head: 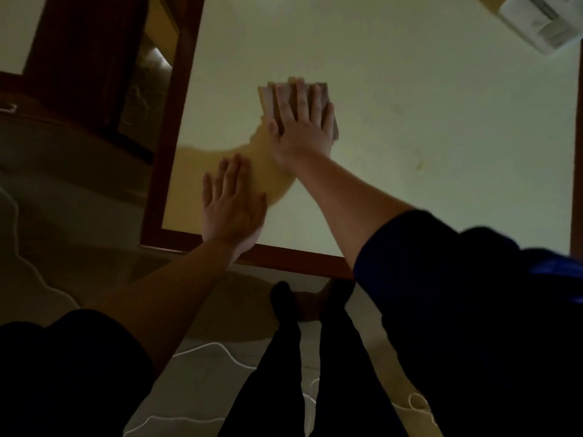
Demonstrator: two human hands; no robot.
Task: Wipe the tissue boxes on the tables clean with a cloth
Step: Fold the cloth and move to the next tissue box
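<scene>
- Right hand (301, 121): fingers straight and spread, pressing flat on the folded cloth (318, 96) at mid-table.
- Left hand (232, 203): fingers straight, palm down on the table (410, 105) near its front edge; it holds nothing.
- Tissue box (541, 20): far right corner, well apart from the cloth and partly cut off by the frame.
- Risk: the cloth is working the tabletop, not the box; the box may be left unwiped.
- Risk: the long reach to that corner, with weight on the left palm, may slip on the glossy surface.
- Materials: smooth pale tabletop with a dark wooden frame; soft brownish cloth folded to a rectangle; pale box, blurred.
</scene>
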